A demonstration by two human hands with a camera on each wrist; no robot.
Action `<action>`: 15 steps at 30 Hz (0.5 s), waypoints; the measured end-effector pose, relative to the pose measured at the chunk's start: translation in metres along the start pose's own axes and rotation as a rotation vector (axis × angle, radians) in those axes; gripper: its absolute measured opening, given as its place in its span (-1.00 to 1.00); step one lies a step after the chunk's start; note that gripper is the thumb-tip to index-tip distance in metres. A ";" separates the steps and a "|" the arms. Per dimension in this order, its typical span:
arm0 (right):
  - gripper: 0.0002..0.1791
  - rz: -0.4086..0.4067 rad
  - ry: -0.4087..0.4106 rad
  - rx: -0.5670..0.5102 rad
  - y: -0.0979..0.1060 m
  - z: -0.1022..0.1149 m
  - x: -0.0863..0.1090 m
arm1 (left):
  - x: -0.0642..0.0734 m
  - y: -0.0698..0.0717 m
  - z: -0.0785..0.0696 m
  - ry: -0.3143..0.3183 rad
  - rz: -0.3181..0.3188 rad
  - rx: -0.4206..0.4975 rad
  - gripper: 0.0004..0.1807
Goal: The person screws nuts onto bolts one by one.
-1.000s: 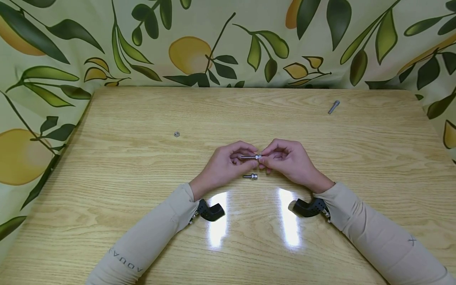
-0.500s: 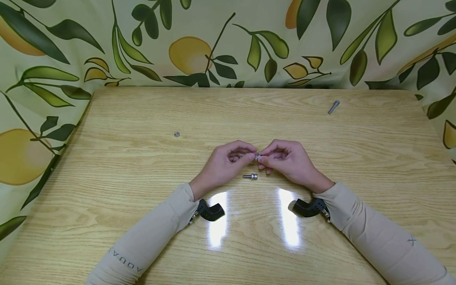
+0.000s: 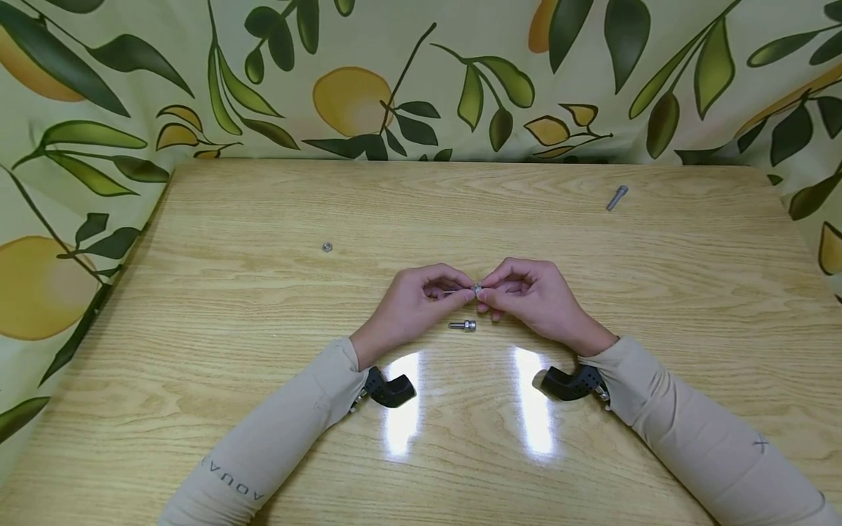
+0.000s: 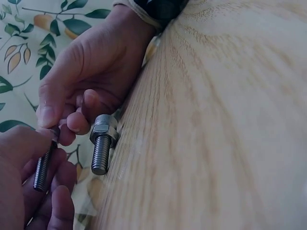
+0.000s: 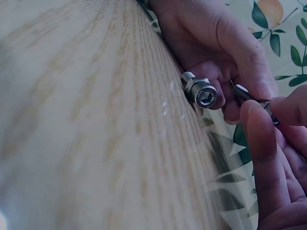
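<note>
My right hand [image 3: 536, 296] pinches the head end of a metal bolt [image 4: 42, 170] between thumb and forefinger. From the other side, my left hand [image 3: 419, 298] has its thumb and forefinger at the hex nut [image 3: 477, 290] close to the bolt's head. The threaded shank points left, into the left palm; fingertips mostly hide the nut and head. Just below the hands, a second socket-head bolt [image 3: 463, 326] lies on the table with a nut threaded up near its head. Its hex socket faces the camera in the right wrist view.
On the wooden table [image 3: 263, 438], a loose nut [image 3: 327, 248] lies to the left and another bolt [image 3: 617, 198] at the back right. A leaf-and-fruit patterned cloth [image 3: 355, 44] hangs behind the far edge. Black wrist devices [image 3: 391, 391] sit under both cuffs.
The left thumb and forefinger have closed in on the nut, which showed more plainly one second ago. The right hand has stayed in place. Loose parts lie as before.
</note>
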State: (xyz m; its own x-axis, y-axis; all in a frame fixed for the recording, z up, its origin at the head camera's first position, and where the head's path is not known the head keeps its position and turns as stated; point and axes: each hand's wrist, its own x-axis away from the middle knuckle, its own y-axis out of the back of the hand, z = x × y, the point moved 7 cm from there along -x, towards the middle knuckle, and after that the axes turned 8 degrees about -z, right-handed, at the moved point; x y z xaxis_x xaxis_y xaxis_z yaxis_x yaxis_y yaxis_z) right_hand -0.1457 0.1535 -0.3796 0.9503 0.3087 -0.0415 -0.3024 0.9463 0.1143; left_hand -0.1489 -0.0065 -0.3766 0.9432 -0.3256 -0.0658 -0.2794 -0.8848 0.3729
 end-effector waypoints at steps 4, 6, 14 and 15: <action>-0.84 -0.001 -0.004 0.007 0.000 0.002 0.001 | 0.000 0.001 -0.002 -0.006 -0.012 0.027 -0.85; -0.84 -0.001 -0.004 0.014 0.000 0.002 0.001 | 0.001 0.001 -0.003 -0.012 -0.017 0.026 -0.86; -0.85 -0.014 0.014 0.042 0.000 0.005 0.004 | 0.005 0.008 -0.004 -0.060 -0.014 -0.082 -0.74; -0.86 -0.018 0.020 0.043 0.001 0.006 0.004 | 0.005 0.011 -0.003 -0.062 -0.021 -0.087 -0.74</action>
State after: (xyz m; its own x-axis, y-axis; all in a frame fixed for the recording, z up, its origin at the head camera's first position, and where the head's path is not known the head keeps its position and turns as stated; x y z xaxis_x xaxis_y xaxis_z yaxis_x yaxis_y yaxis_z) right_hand -0.1418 0.1548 -0.3742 0.9538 0.2936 -0.0642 -0.2810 0.9470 0.1555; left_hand -0.1462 -0.0168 -0.3699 0.9350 -0.3298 -0.1300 -0.2409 -0.8601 0.4497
